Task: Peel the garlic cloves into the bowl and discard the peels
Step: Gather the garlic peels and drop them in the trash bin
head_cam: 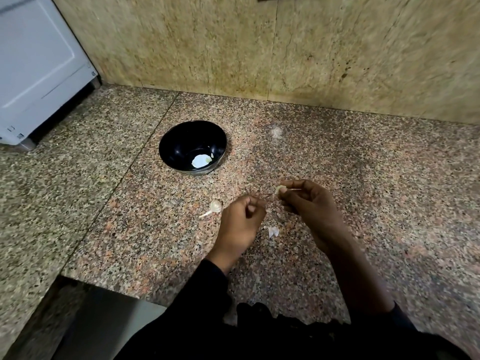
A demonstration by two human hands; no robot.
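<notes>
My right hand point(309, 211) pinches a small pale garlic clove point(281, 188) at its fingertips above the granite counter. My left hand point(240, 222) is curled just left of it, thumb and fingers pinched together on what looks like a thin strip of peel that runs toward the clove. An unpeeled clove with a long tail point(215, 207) lies on the counter left of my left hand. A scrap of white peel point(273, 232) lies between my wrists. The black bowl point(176, 141) stands farther back and holds one or two pale pieces.
The speckled granite counter point(363, 178) meets a beige stone wall point(233, 48) at the back. A white appliance point(33, 68) stands at the far left. The counter's front edge drops off at the lower left, near my dark sleeves.
</notes>
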